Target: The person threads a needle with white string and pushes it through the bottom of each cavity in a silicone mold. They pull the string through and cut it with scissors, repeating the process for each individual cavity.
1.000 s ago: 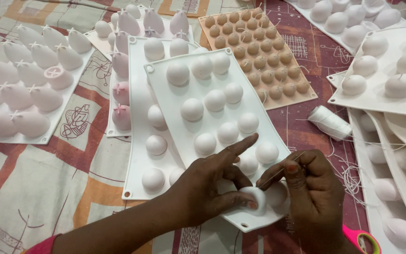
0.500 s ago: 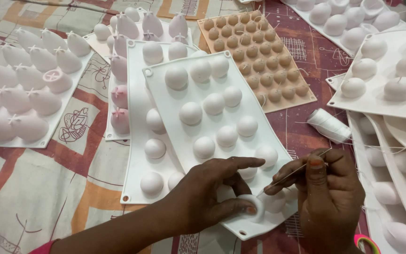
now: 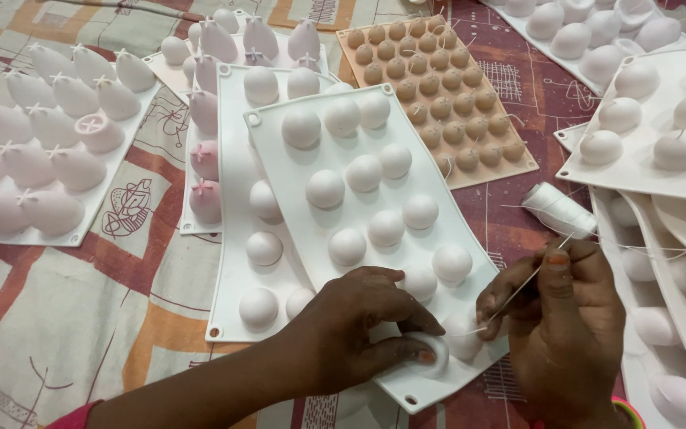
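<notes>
Under left hand [image 3: 359,326], white dome mould [image 3: 375,230], right hand [image 3: 557,318] pinching thread [image 3: 518,290]

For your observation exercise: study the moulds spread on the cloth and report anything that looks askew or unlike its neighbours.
The white dome mould under the hands lies slanted, overlapping another white mould beneath it. In the pink cone mould on the left, one cone looks cut short with a flat top, unlike its pointed neighbours. Loose thread trails from the spool.

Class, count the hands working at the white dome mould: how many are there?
2. The left hand pinches a dome at the white mould's near corner; the right hand beside it holds white thread. No others show.
</notes>
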